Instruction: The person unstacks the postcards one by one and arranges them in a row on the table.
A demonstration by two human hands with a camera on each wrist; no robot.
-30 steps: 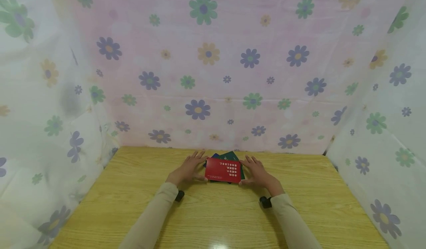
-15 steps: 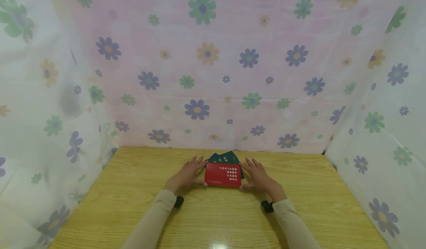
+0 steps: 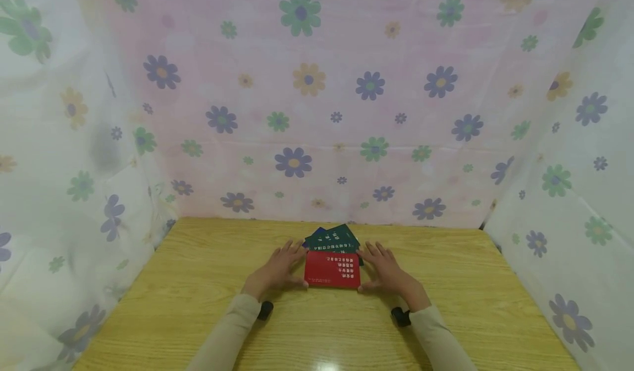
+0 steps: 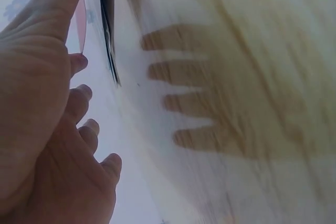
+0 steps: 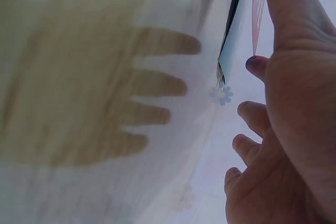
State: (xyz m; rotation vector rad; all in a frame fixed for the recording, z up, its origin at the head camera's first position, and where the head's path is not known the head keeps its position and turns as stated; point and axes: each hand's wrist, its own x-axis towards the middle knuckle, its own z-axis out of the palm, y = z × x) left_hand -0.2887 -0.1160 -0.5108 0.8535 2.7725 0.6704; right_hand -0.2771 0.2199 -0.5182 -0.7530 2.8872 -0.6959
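A red card (image 3: 331,270) with white lettering lies between my two hands in the head view. My left hand (image 3: 276,272) holds its left edge, thumb at the near corner and index finger at the far one. Opposite, my right hand (image 3: 388,273) grips the right edge the same way. Both wrist views show the red card (image 4: 81,24) raised above other cards, between thumb and index fingertip. Behind and partly under it are dark green cards (image 3: 342,235) with white lettering, fanned out. A blue card (image 3: 316,232) peeks out at the back left, mostly covered.
The wooden table (image 3: 198,305) bears the cards near its back edge. A flower-patterned curtain (image 3: 317,96) stands behind the table and along both sides. Black wrist cameras (image 3: 400,316) sit under the wrists.
Both hands have drawn the red card toward the person. More of the green cards behind it has come into view. The green and blue cards stay in place.
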